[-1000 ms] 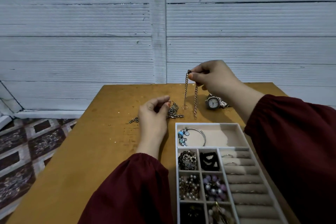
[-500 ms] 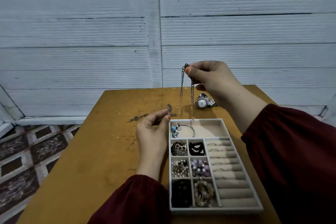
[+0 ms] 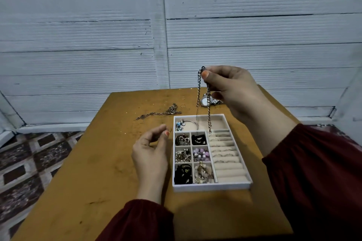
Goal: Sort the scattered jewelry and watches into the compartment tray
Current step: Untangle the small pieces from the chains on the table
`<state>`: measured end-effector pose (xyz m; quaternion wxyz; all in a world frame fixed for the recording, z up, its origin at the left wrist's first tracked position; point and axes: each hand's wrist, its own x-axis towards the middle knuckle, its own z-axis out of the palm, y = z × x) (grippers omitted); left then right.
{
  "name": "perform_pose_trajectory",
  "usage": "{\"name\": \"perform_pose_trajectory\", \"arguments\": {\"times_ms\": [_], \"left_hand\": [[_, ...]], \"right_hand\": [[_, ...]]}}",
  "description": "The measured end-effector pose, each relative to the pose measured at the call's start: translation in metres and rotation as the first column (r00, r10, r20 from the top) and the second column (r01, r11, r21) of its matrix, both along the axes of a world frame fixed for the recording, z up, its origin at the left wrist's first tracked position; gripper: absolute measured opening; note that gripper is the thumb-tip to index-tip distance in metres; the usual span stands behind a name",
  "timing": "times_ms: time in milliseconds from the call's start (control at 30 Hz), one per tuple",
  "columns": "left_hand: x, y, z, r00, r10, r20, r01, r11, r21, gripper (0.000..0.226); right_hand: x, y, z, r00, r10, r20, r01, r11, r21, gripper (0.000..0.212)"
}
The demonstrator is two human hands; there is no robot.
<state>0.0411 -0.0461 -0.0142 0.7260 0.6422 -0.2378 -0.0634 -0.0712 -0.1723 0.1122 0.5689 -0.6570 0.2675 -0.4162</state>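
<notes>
My right hand (image 3: 233,92) pinches a silver chain (image 3: 198,88) at its top. Both ends of the chain hang down over the wide far compartment of the white tray (image 3: 211,187). A charm bangle (image 3: 186,122) lies in that compartment. My left hand (image 3: 150,150) hovers by the tray's left edge, and its thumb and forefinger pinch what looks like a small gold ring (image 3: 170,130). The small square compartments hold beads and dark pieces, and the ring rolls on the right hold several rings. A watch (image 3: 204,101) lies on the table behind the tray, partly hidden by the chain.
A loose chain (image 3: 160,112) lies on the wooden table (image 3: 98,162) left of the tray's far end, with a tiny ring (image 3: 183,105) near it. A white panelled wall stands close behind the table. Patterned floor shows at the left.
My left hand left the loose chain and came back beside the tray's left edge. My right hand keeps the chain lifted, and its ends now hang over the tray's far compartment. The view tilted down.
</notes>
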Motion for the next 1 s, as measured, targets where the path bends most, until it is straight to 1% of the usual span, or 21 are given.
{"name": "perform_pose_trajectory", "arguments": {"times_ms": [67, 300, 533, 767, 1000], "left_hand": [[-0.001, 0.003, -0.003, 1.000, 0.010, 0.015, -0.010, 1.000, -0.004, 0.019], [0.003, 0.001, -0.007, 0.996, 0.046, 0.073, -0.049, 0.998, 0.034, 0.024], [0.009, -0.004, -0.011, 0.997, 0.040, 0.071, -0.044, 0.998, 0.044, 0.015], [0.008, -0.006, -0.011, 0.998, -0.005, 0.063, 0.003, 0.999, 0.040, 0.020], [0.009, -0.007, -0.011, 0.999, -0.013, 0.037, 0.012, 1.000, 0.024, 0.022]], "right_hand": [[-0.004, 0.004, -0.002, 1.000, -0.001, 0.003, 0.001, 1.000, -0.001, 0.005], [-0.009, 0.011, -0.011, 1.000, 0.001, 0.014, -0.001, 1.000, 0.017, 0.003], [-0.006, 0.010, -0.022, 1.000, 0.000, -0.005, 0.000, 1.000, 0.029, 0.003], [0.000, 0.008, -0.039, 0.998, -0.006, -0.059, 0.009, 0.999, 0.047, 0.005], [0.001, 0.006, -0.053, 0.997, -0.005, -0.074, 0.010, 0.997, 0.079, 0.007]]}}
